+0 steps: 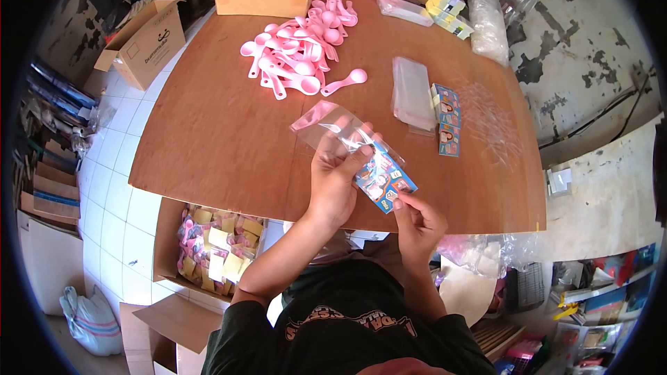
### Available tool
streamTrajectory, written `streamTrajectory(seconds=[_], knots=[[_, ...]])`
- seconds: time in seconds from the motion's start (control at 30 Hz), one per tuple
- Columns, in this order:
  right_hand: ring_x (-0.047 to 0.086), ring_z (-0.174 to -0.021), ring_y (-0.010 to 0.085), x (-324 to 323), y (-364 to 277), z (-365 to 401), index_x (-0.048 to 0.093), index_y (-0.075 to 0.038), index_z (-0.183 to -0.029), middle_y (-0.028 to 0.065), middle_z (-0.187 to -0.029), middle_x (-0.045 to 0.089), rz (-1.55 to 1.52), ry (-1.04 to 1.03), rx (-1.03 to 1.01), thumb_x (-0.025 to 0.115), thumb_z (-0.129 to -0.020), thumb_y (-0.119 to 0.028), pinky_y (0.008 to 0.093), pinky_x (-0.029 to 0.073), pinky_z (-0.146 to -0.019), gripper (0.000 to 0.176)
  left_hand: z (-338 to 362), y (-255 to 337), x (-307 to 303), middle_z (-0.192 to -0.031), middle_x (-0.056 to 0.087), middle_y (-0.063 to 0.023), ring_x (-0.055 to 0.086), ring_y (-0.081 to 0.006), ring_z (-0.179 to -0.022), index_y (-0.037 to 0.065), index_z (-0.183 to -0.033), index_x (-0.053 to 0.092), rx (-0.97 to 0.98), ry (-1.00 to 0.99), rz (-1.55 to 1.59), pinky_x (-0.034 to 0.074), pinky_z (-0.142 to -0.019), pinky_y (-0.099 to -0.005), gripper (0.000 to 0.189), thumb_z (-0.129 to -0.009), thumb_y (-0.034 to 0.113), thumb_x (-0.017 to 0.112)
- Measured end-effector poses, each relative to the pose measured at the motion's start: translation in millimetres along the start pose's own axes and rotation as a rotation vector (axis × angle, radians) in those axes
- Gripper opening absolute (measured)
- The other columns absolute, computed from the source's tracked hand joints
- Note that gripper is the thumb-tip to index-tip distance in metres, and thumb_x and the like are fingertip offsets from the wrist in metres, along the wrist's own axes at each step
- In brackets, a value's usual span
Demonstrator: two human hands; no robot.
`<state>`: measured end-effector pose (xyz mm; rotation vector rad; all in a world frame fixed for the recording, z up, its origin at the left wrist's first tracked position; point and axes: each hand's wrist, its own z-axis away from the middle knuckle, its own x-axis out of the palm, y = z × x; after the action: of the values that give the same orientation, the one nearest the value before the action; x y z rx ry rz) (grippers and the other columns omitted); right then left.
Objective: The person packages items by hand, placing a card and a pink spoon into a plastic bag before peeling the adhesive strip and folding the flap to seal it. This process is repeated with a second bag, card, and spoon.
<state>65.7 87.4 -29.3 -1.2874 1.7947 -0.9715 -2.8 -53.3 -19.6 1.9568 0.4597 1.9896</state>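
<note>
Head: left hand [333,179] pinches card [381,179]; right hand [422,228], bottom.

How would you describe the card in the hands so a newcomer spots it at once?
Start at the brown table and go to the middle of its near edge. There, the left hand and right hand hold a blue printed card overlapping a clear bag. Unlike the similar cards lying farther right on the table, it is held up.
</note>
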Motion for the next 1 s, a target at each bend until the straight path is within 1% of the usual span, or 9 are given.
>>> streamTrajectory(seconds=[0.1,0.23,0.3,0.33,0.37,0.43,0.47,0.77,1.0], knots=[[0.063,-0.083,0.0092,-5.1,1.4,-4.1,0.066,0.007,-0.097,0.0129,-0.095,0.068,0.071,-0.02,0.106,0.065,-0.084,0.006,0.0208,0.05,-0.073,0.013,2.2,-3.9,0.2,-0.123,0.057,-0.016,0.059,-0.0257,-0.112,0.005,-0.133,0.039,-0.038,-0.052,-0.025,0.053,-0.089,-0.0374,0.055,-0.085,-0.008,0.061],[0.064,-0.084,0.0125,8.1,9.1,-13.4,0.06,0.007,-0.104,0.0147,-0.096,0.067,-0.049,-0.018,0.069,0.065,-0.085,0.005,0.0237,0.053,-0.075,0.02,7.2,-9.1,5.2,-0.118,0.059,-0.0141,0.06,-0.0251,-0.11,0.006,-0.131,0.041,-0.086,-0.034,-0.038,0.054,-0.088,-0.0378,0.053,-0.084,-0.007,0.062],[0.065,-0.084,0.0151,16.9,6.6,-17.3,0.051,0.004,-0.111,0.0162,-0.098,0.066,-0.334,0.032,0.124,0.064,-0.086,0.004,0.0263,0.055,-0.073,0.029,8.4,-11.2,5.9,-0.117,0.059,-0.014,0.06,-0.0244,-0.108,0.005,-0.128,0.044,-0.081,-0.027,-0.03,0.055,-0.087,-0.0373,0.048,-0.085,-0.006,0.062],[0.066,-0.086,0.0186,13.3,7.4,-17.8,0.043,0.001,-0.115,0.0186,-0.099,0.065,-0.361,-0.012,0.183,0.063,-0.087,0.004,0.0302,0.057,-0.073,0.034,8.1,-10.0,5.8,-0.117,0.059,-0.014,0.06,-0.0239,-0.108,0.005,-0.127,0.045,-0.071,-0.028,-0.03,0.056,-0.086,-0.0369,0.046,-0.085,-0.006,0.061],[0.066,-0.086,0.0186,12.5,6.8,-18.9,0.043,0.001,-0.115,0.0186,-0.099,0.065,-0.365,-0.01,0.184,0.063,-0.087,0.004,0.0302,0.057,-0.073,0.034,8.2,-8.9,5.3,-0.117,0.06,-0.014,0.061,-0.0235,-0.108,0.005,-0.125,0.047,-0.062,-0.029,-0.031,0.056,-0.085,-0.0365,0.044,-0.085,-0.006,0.061],[0.066,-0.087,0.0196,13.1,4.5,-22.6,0.044,0.001,-0.115,0.0187,-0.099,0.065,-0.637,-0.005,0.335,0.061,-0.087,0.003,0.0328,0.058,-0.073,0.033,9.7,-7.8,4.1,-0.116,0.06,-0.0138,0.061,-0.0231,-0.107,0.004,-0.124,0.048,-0.069,-0.028,-0.033,0.057,-0.084,-0.0359,0.042,-0.085,-0.006,0.061],[0.066,-0.085,0.0202,14.0,4.5,-22.8,0.046,0.002,-0.114,0.0186,-0.097,0.066,-0.635,-0.002,0.334,0.06,-0.088,0.003,0.0342,0.058,-0.072,0.03,10.7,-7.4,3.7,-0.115,0.061,-0.0136,0.061,-0.0227,-0.107,0.003,-0.122,0.05,-0.078,-0.027,-0.031,0.057,-0.083,-0.0352,0.04,-0.085,-0.005,0.062],[0.066,-0.078,0.0155,22.2,15.3,-20.1,0.055,0.004,-0.099,0.0127,-0.09,0.066,-0.464,-0.015,0.205,0.063,-0.086,0.004,0.0264,0.055,-0.07,0.015,29.1,-14.4,7.7,-0.111,0.064,-0.0127,0.062,-0.0189,-0.102,-0.001,-0.116,0.056,-0.173,-0.029,-0.145,0.05,-0.087,-0.0317,0.031,-0.087,0.005,0.062],[0.064,-0.077,0.0123,22.0,18.5,-16.6,0.056,0.004,-0.099,0.0109,-0.089,0.065,-0.422,-0.012,0.168,0.062,-0.087,0.004,0.0239,0.052,-0.069,0.014,29.9,-19.6,2.7,-0.114,0.063,-0.0127,0.06,-0.0195,-0.106,-0.001,-0.117,0.056,-0.195,-0.025,-0.117,0.047,-0.092,-0.0335,0.031,-0.087,0.005,0.06]])
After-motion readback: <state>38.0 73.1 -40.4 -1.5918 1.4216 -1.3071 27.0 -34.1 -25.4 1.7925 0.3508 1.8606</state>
